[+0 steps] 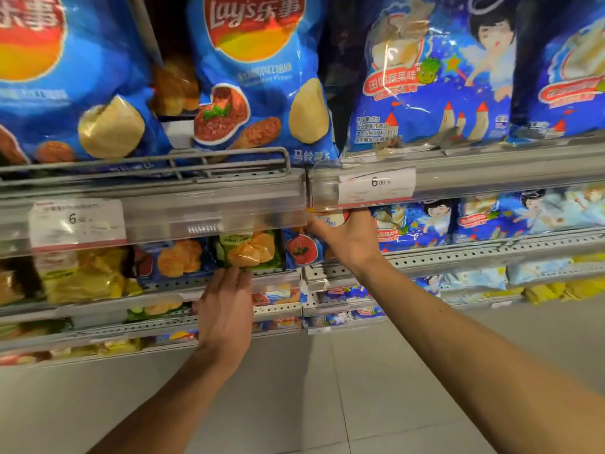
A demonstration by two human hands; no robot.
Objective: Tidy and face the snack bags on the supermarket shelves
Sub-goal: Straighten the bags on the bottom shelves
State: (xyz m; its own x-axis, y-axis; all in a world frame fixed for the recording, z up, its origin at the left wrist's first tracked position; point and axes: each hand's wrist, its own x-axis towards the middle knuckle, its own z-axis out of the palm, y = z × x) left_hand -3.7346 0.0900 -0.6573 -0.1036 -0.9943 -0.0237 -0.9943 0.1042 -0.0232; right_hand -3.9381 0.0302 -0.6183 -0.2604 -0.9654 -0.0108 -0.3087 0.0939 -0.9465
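Both my hands reach under the upper shelf rail (209,204) into the second shelf. My left hand (226,309) touches the bottom edge of a green chip bag (248,249), fingers pointing up at it. My right hand (350,239) grips a blue chip bag with a tomato picture (301,249), fingers curled over its right side and top; most of that bag's top is hidden by the rail. On the top shelf stands a large blue Lay's bag (258,77), facing out.
Blue bags with a cartoon angel (435,70) fill the top shelf's right side and the shelf below it. Yellow bags (82,276) sit left on the second shelf. Price tags (77,221) hang on the rails. Lower shelves and grey floor tiles (294,404) lie below.
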